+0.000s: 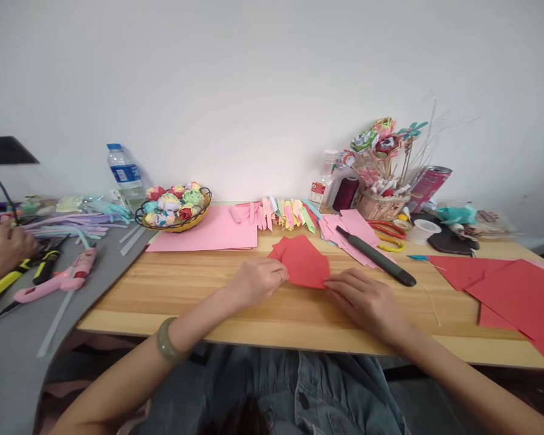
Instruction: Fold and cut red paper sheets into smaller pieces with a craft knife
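Observation:
Red paper (304, 261), in a few overlapping pieces, lies at the middle of the wooden table (172, 287) in front of me. My left hand (259, 281), with a ring on a finger and a bangle on the forearm, pinches the paper's left lower edge. At the right lower corner, my right hand (367, 299) has its fingers closed together on the paper. Its thumb is mostly hidden. Just beyond the paper, to the right, a dark green utility knife (376, 257) rests across pink paper pieces (351, 232).
Larger red sheets (521, 296) lie at the right with a thread nearby. Behind are scissors (392, 235), folded paper strips (285, 212), a basket of paper flowers (174, 225) and a bottle (126, 175). At left, another person's hand (6, 244) is near a pink glue gun (61, 281).

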Motion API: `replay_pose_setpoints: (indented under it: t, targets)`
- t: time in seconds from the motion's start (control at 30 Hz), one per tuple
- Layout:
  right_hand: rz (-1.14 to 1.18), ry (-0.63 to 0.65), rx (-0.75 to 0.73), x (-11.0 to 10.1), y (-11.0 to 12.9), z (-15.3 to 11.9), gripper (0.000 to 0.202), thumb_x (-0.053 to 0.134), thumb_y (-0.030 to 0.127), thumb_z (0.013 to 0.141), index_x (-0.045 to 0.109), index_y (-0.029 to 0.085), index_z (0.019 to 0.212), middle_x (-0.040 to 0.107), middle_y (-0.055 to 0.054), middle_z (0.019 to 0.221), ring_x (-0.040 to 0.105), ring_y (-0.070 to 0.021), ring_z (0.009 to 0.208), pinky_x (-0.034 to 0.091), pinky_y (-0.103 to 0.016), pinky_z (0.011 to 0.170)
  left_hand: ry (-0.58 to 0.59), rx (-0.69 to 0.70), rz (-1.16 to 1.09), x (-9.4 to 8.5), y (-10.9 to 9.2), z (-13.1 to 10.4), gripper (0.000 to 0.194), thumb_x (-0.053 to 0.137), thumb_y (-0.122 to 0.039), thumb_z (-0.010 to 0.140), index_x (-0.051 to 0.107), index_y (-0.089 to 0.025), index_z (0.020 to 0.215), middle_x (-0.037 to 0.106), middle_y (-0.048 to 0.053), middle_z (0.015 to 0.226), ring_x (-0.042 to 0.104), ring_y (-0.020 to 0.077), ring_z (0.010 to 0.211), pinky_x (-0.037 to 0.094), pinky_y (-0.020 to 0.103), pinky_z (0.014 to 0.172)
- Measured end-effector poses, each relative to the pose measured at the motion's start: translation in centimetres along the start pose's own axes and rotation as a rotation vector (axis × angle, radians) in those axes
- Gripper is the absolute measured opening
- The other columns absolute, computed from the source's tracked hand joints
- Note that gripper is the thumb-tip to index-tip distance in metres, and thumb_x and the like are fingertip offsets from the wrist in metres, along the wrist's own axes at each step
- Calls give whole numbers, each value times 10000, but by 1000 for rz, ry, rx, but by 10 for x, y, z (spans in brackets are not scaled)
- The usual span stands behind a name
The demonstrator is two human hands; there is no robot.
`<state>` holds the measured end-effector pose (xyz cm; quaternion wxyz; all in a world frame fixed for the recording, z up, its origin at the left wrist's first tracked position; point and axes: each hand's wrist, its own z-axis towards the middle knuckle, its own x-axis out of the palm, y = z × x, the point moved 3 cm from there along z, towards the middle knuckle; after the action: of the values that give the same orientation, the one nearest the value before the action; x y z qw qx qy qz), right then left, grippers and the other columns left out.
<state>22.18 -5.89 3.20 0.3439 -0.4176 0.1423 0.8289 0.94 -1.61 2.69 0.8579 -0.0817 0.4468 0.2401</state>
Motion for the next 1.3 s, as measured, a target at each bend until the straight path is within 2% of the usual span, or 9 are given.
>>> replay_pose_setpoints:
  t: [0.2, 0.27, 0.4, 0.53, 0.67, 0.8, 0.97, 1.13, 1.3]
  targets:
    - [140, 196, 19, -4, 23, -17, 125, 450, 166, 856, 573, 187, 840, 659, -105, 1058, 611, -189, 988, 516, -350, 836, 257, -110, -117, 3, -24, -24, 153, 521, -214, 861, 672, -198, 842, 680, 20, 1046, 640, 146, 934, 489, 262, 836]
    - [191, 230, 60, -4, 25, -20, 121, 435, 170, 867, 554, 189, 855, 650, -114, 1082, 600, -179, 1023, 511, -334, 854, 285, -177, -165, -1, -27, -24, 153, 539, -265, 859, 673, -201, 897, 669, 24, 1074, 629, 152, 968, 483, 270, 857]
    - [226, 240, 71, -3, 24, -24, 138, 418, 163, 878, 551, 194, 899, 641, -116, 1113, 575, -179, 1075, 510, -326, 861, 315, -290, -230, -7, -24, -17, 342, 541, -422, 840, 615, -206, 1096, 643, 36, 1130, 593, 165, 1046, 467, 293, 899]
    - [171, 255, 11, -1, 23, -27, 200, 399, 125, 878, 561, 169, 987, 639, -120, 1120, 553, -185, 1108, 502, -329, 878, 387, -131, -148, -1, -23, -8, 403, 563, -424, 825, 588, -175, 1141, 574, 95, 1229, 538, 200, 1136, 416, 325, 963]
    - [88, 292, -87, -2, 24, -28, 329, 370, 119, 884, 545, 177, 1156, 625, -97, 1160, 549, -191, 1114, 512, -333, 862, 452, -3, -124, 7, -20, -2, 375, 536, -436, 839, 618, -157, 1075, 618, 91, 1164, 583, 199, 1072, 451, 294, 902]
    - [-32, 178, -209, -11, 27, -28, 336, 337, 138, 904, 571, 144, 1145, 624, -103, 1163, 552, -210, 1107, 509, -345, 859, 418, 31, -138, 9, -17, 1, 363, 478, -473, 858, 629, -181, 1013, 659, 55, 1091, 610, 187, 1016, 475, 273, 826]
    - [-72, 113, -291, -17, 30, -27, 351, 322, 133, 914, 565, 153, 1166, 649, -90, 1119, 552, -189, 1099, 491, -338, 881, 419, 67, -15, 9, -23, 6, 283, 472, -369, 894, 630, -156, 991, 676, 86, 1005, 639, 196, 920, 481, 294, 783]
    - [-76, 68, -262, -17, 30, -26, 346, 330, 131, 915, 565, 164, 1166, 668, -69, 1081, 582, -173, 1052, 502, -309, 866, 451, 56, 116, 9, -31, 13, 450, 453, -491, 867, 617, -106, 1030, 659, 158, 961, 624, 264, 926, 486, 365, 762]
    - [-27, 101, -204, -18, 27, -25, 385, 324, 129, 918, 500, 198, 1254, 656, -61, 1108, 572, -156, 1069, 489, -290, 894, 513, 17, 138, 9, -35, 20, 448, 458, -480, 869, 585, -124, 1107, 655, 145, 900, 640, 251, 841, 486, 340, 683]
